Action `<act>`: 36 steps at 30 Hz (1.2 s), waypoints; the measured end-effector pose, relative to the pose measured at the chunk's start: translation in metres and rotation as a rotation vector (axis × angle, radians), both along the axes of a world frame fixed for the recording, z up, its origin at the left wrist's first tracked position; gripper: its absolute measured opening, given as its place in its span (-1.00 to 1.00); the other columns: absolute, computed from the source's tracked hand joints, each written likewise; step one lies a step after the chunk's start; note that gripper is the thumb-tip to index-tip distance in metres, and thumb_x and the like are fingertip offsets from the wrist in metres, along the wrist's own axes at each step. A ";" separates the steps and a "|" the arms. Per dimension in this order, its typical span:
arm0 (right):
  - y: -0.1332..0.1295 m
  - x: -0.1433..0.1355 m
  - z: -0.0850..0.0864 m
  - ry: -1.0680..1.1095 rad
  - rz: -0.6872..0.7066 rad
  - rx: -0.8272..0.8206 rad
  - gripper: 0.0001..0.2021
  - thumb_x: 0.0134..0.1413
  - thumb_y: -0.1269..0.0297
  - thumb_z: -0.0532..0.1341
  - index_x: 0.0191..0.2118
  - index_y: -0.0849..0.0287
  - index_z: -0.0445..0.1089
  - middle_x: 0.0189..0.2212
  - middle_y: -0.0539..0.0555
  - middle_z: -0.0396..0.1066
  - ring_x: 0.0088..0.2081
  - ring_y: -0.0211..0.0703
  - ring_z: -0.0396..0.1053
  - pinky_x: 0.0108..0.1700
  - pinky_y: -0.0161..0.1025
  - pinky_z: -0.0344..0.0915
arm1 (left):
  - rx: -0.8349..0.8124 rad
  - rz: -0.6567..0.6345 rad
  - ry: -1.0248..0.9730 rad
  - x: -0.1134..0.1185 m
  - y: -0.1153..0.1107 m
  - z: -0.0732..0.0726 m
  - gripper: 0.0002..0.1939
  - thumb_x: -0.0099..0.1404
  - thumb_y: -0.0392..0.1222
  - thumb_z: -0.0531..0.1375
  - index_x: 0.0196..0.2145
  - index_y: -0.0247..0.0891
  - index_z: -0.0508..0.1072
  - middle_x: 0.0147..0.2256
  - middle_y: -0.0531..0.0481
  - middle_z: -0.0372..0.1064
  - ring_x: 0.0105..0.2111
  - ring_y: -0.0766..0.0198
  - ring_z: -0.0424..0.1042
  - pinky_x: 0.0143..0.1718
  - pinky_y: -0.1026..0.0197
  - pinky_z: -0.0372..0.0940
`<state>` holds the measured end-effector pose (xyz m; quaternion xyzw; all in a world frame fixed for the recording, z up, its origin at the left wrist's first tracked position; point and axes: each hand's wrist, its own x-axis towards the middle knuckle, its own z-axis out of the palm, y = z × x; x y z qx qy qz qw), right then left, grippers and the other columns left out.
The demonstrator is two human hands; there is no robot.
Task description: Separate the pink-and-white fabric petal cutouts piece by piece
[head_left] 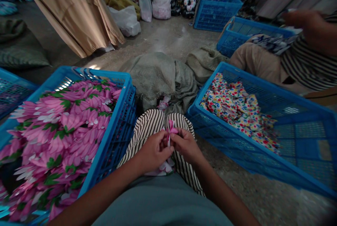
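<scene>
Above my lap, my left hand [156, 151] and my right hand [187, 145] meet with fingers pinched round a small pink and white fabric flower piece [172, 130]. Its pink lobes stick up between the fingertips, while the lower part is partly hidden by my fingers. Under my wrists, more white and pink cloth pieces [167, 167] lie on my striped trousers [149, 122]. To the left, a blue crate [128, 89] is heaped with pink flower-like cloth pieces [76, 117] that have green leafy parts.
At right, a blue crate [263, 87] holds multicoloured printed cloth pieces [237, 108]. A co-worker in a striped top [308, 62] sits behind it. Grey sacking [155, 75] lies before my knees. Farther off stand a cloth-draped table [71, 11], blue crates [219, 11] and white bags [162, 4].
</scene>
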<state>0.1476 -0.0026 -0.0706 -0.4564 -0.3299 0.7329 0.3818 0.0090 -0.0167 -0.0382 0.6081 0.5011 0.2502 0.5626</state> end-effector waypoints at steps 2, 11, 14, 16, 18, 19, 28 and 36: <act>-0.001 0.001 0.001 0.024 -0.013 -0.009 -0.77 -0.11 0.17 0.20 -0.54 0.21 0.22 -0.78 -0.16 0.12 -0.75 -0.46 -0.07 -0.71 -0.43 -0.18 | -0.097 0.009 -0.115 -0.001 0.001 0.001 -0.83 0.15 -0.16 0.05 -0.31 -0.29 0.26 -0.48 0.08 0.20 -0.48 0.34 0.21 -0.47 0.31 0.12; 0.003 -0.006 0.008 0.064 -0.032 -0.131 -0.83 -0.23 0.29 0.26 -0.54 0.23 0.24 -0.72 -0.15 0.16 -0.72 -0.48 0.00 -0.69 -0.48 -0.12 | 0.088 0.097 0.093 0.000 0.004 -0.001 -0.77 0.21 -0.15 -0.02 -0.55 -0.26 0.25 -0.58 0.11 0.16 -0.53 0.35 0.17 -0.48 0.31 0.06; 0.002 -0.005 0.003 0.104 -0.007 -0.073 -0.76 -0.12 0.15 0.20 -0.54 0.21 0.21 -0.78 -0.19 0.03 -0.77 -0.49 -0.15 -0.73 -0.46 -0.23 | 0.084 0.150 0.071 0.001 0.005 0.000 -0.78 0.21 -0.18 -0.02 -0.54 -0.26 0.27 -0.61 0.13 0.15 -0.56 0.37 0.16 -0.50 0.32 0.06; 0.002 -0.004 0.000 0.101 0.009 0.000 -0.71 -0.11 0.07 0.19 -0.54 0.21 0.21 -0.77 -0.20 0.01 -0.76 -0.48 -0.16 -0.74 -0.46 -0.21 | 0.114 0.174 0.065 0.002 0.006 0.001 -0.80 0.20 -0.20 0.01 -0.54 -0.27 0.30 -0.60 0.12 0.16 -0.55 0.37 0.17 -0.49 0.32 0.06; 0.002 -0.003 -0.002 0.057 0.016 0.057 -0.72 -0.16 0.10 0.24 -0.51 0.23 0.25 -0.71 -0.15 0.11 -0.70 -0.46 -0.02 -0.69 -0.46 -0.07 | 0.121 0.194 0.030 0.002 0.007 0.001 -0.82 0.17 -0.22 0.05 -0.55 -0.28 0.33 -0.57 0.10 0.20 -0.51 0.36 0.19 -0.45 0.31 0.08; 0.002 -0.003 -0.003 0.037 0.006 0.063 -0.74 -0.18 0.13 0.26 -0.50 0.24 0.26 -0.67 -0.13 0.16 -0.67 -0.45 0.04 -0.66 -0.46 -0.01 | 0.079 0.209 -0.026 0.003 0.007 -0.001 -0.83 0.15 -0.23 0.07 -0.55 -0.28 0.34 -0.56 0.09 0.21 -0.50 0.35 0.20 -0.43 0.31 0.09; -0.005 -0.008 -0.010 0.131 -0.232 -0.089 -0.75 -0.19 0.16 0.27 -0.46 0.17 0.22 -0.75 -0.19 0.09 -0.77 -0.46 -0.07 -0.76 -0.47 -0.15 | -0.784 0.569 -1.026 0.008 0.009 -0.022 -0.91 0.13 -0.41 0.09 -0.44 -0.32 0.37 -0.50 0.04 0.28 -0.53 0.41 0.29 -0.46 0.35 0.22; -0.005 -0.002 -0.009 -0.107 -0.070 0.213 -0.82 -0.06 0.20 0.20 -0.49 0.21 0.28 -0.61 -0.10 0.18 -0.58 -0.38 0.08 -0.55 -0.41 0.07 | -0.480 0.463 -0.701 0.009 0.001 -0.017 -0.81 0.05 -0.17 0.23 -0.40 -0.31 0.34 -0.51 0.08 0.31 -0.51 0.41 0.28 -0.44 0.35 0.20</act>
